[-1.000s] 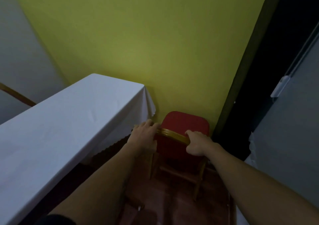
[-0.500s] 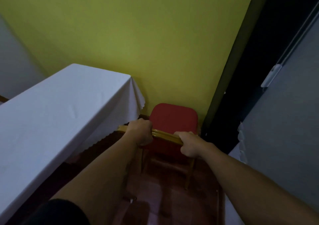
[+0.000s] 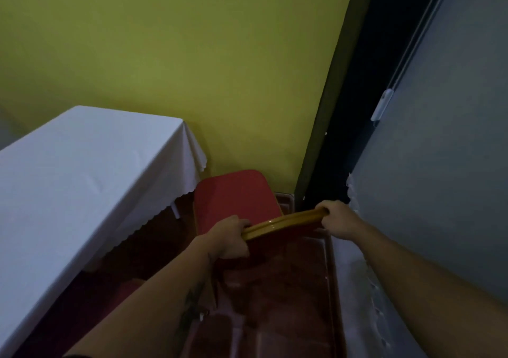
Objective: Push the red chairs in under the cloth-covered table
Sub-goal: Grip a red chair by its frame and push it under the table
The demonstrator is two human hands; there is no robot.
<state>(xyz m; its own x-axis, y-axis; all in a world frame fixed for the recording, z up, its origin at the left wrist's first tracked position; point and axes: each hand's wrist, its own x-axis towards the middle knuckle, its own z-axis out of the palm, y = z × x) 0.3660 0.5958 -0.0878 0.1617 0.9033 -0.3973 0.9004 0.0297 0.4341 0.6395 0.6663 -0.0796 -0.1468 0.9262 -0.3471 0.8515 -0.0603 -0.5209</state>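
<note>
A red chair (image 3: 233,197) with a golden wooden back rail (image 3: 283,223) stands by the yellow wall, just right of the corner of the table under a white cloth (image 3: 82,171). My left hand (image 3: 229,238) grips the left end of the rail. My right hand (image 3: 336,219) grips its right end. The chair's seat is turned, with its left front corner close to the hanging cloth edge. Its legs are hidden beneath the seat and my arms.
A yellow wall (image 3: 192,69) closes the space behind the chair. A dark doorway gap (image 3: 343,138) and a grey door or panel (image 3: 439,165) stand to the right. The floor (image 3: 275,302) is dark red tile. White lace fabric (image 3: 365,289) hangs at the lower right.
The chair has swung: its back rail now slants up to the right and sits further right, with both hands still on it. The seat has come nearer the table corner.
</note>
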